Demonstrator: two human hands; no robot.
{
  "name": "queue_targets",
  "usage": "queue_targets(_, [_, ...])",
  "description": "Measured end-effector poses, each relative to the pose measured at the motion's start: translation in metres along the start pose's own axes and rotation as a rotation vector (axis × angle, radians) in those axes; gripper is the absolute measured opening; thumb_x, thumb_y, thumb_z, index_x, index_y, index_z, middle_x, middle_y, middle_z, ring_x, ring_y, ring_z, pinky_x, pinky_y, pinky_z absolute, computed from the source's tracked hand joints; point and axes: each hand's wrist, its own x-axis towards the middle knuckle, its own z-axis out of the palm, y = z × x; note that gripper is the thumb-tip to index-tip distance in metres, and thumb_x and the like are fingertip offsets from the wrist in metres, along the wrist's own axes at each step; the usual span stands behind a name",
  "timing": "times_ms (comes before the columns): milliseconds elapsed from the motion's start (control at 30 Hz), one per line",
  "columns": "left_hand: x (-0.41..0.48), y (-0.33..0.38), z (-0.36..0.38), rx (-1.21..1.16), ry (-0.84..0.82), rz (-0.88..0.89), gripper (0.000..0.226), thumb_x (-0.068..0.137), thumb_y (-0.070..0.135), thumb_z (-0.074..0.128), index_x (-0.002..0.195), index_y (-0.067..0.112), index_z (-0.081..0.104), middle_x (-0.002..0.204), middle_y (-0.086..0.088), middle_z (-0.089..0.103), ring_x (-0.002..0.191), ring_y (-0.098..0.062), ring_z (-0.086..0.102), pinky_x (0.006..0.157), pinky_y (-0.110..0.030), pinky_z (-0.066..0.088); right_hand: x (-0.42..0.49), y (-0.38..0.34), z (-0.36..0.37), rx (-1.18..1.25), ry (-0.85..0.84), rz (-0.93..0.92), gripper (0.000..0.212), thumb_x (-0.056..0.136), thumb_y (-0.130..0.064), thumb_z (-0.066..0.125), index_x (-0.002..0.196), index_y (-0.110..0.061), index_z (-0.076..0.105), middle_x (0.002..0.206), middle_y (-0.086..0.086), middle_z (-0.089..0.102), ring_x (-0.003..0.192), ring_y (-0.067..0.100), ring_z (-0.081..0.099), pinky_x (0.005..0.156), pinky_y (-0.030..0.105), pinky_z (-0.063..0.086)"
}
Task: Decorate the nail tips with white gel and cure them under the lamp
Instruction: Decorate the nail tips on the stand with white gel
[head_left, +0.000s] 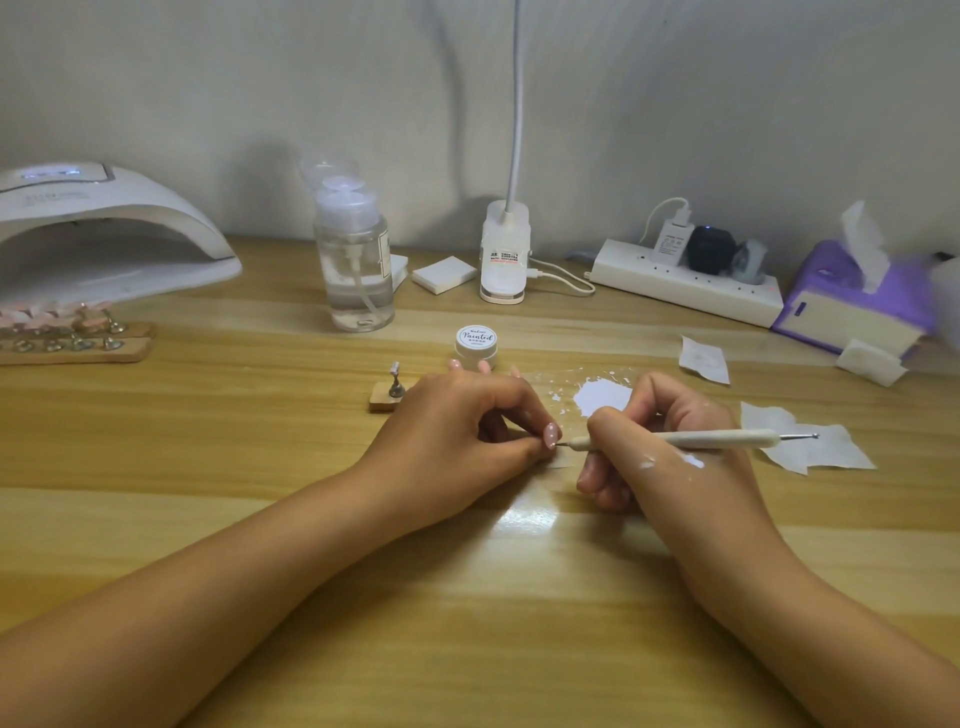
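Note:
My left hand (457, 421) pinches a small pink nail tip (550, 435) with white dots on it, low over the table's middle. My right hand (660, 441) grips a white dotting pen (711, 439), and the pen's metal point touches the tip's lower edge. White gel smears mark the back of my right hand. A puddle of white gel (602, 397) lies on a clear sheet just behind my hands. The white gel jar (475, 344) stands closed beyond it. The curing lamp (98, 234) sits at the far left, with strips of pink nail tips on stands (67, 332) at its mouth.
A small wooden stand with a metal clip (392, 392) sits left of my left hand. A clear pump bottle (356, 265), cotton pads (444, 274), a desk lamp base (504, 260), a power strip (685, 280) and a purple tissue pack (852, 301) line the back. Used wipes (810, 441) lie at right.

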Motion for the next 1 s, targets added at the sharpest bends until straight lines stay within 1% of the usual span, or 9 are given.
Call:
queue_targets(167, [-0.0006,0.0008,-0.0008,-0.002,-0.006,0.0,0.018,0.081,0.014,0.078,0.076,0.03,0.069,0.055,0.036,0.056,0.053,0.008,0.056,0.098,0.001,0.019,-0.0009,-0.0004,-0.0002,0.002,0.002,0.004,0.016,0.066,-0.018,0.06,0.057,-0.017,0.047,0.051,0.016,0.064,0.04,0.015,0.052,0.042,0.021,0.044])
queue_targets(267, [-0.0006,0.001,-0.0006,-0.012,-0.009,-0.005,0.018,0.081,0.014,0.078,0.076,0.03,0.07,0.055,0.036,0.056,0.053,0.007,0.056,0.099,-0.004,0.025,-0.0006,0.0,0.0,-0.014,-0.002,0.002,0.014,0.066,-0.018,0.06,0.059,-0.017,0.049,0.052,0.016,0.064,0.042,0.016,0.052,0.043,0.023,0.044])
queue_targets(433, [-0.0002,-0.0007,-0.0004,-0.012,-0.01,0.009,0.017,0.081,0.013,0.078,0.077,0.028,0.071,0.055,0.036,0.056,0.052,0.008,0.055,0.092,0.001,0.024,-0.001,0.0004,-0.0004,-0.018,0.003,0.003,0.014,0.066,-0.018,0.06,0.057,-0.02,0.049,0.051,0.015,0.064,0.042,0.015,0.052,0.042,0.023,0.043])
queue_targets(600, [-0.0003,-0.0026,0.0012,-0.019,-0.01,0.01,0.015,0.082,0.014,0.077,0.078,0.027,0.071,0.056,0.035,0.057,0.051,0.005,0.054,0.105,-0.005,0.021,-0.0016,0.0008,-0.0009,-0.027,-0.003,0.004,0.016,0.066,-0.019,0.061,0.057,-0.021,0.048,0.052,0.014,0.065,0.042,0.015,0.053,0.043,0.023,0.044])
queue_targets(700, [-0.0007,-0.0025,0.0007,-0.02,-0.012,0.022,0.014,0.081,0.014,0.077,0.078,0.027,0.072,0.056,0.036,0.057,0.051,0.006,0.054,0.098,0.0,0.025,-0.0016,0.0,-0.0009,-0.022,0.001,0.003,0.016,0.066,-0.019,0.06,0.057,-0.02,0.048,0.052,0.014,0.065,0.042,0.015,0.053,0.043,0.022,0.044])
queue_targets(767, [-0.0008,-0.0024,0.0003,-0.024,-0.017,0.024,0.013,0.081,0.015,0.077,0.078,0.026,0.072,0.057,0.036,0.057,0.051,0.005,0.054,0.093,-0.003,0.032,-0.0015,-0.0007,-0.0018,0.022,0.02,-0.001,0.018,0.067,-0.018,0.06,0.055,-0.022,0.047,0.051,0.014,0.064,0.041,0.015,0.053,0.043,0.021,0.044])
queue_targets(833, [-0.0007,-0.0022,-0.0002,-0.026,-0.019,0.024,0.015,0.081,0.015,0.077,0.078,0.028,0.073,0.058,0.036,0.058,0.053,0.004,0.055,0.085,-0.006,0.034,-0.0012,-0.0012,-0.0022,0.062,0.035,-0.014,0.025,0.072,-0.016,0.064,0.055,-0.023,0.047,0.052,0.015,0.064,0.041,0.014,0.054,0.043,0.02,0.045])
queue_targets(933, [-0.0006,-0.0032,-0.0003,-0.022,-0.014,0.05,0.023,0.081,0.012,0.077,0.075,0.033,0.068,0.057,0.036,0.057,0.051,0.004,0.053,0.089,0.001,0.028,-0.0016,-0.0017,-0.0017,0.093,0.046,-0.039,0.03,0.086,-0.007,0.065,0.064,-0.015,0.046,0.055,0.015,0.067,0.043,0.013,0.059,0.045,0.019,0.048])
queue_targets(1000, [-0.0003,-0.0035,-0.0001,-0.021,-0.016,0.065,0.024,0.081,0.012,0.077,0.076,0.033,0.068,0.057,0.037,0.056,0.05,0.004,0.052,0.083,-0.005,0.036,-0.0021,-0.0022,-0.0014,0.091,0.046,-0.038,0.028,0.088,-0.005,0.062,0.066,-0.013,0.046,0.056,0.016,0.067,0.043,0.013,0.059,0.045,0.019,0.048])
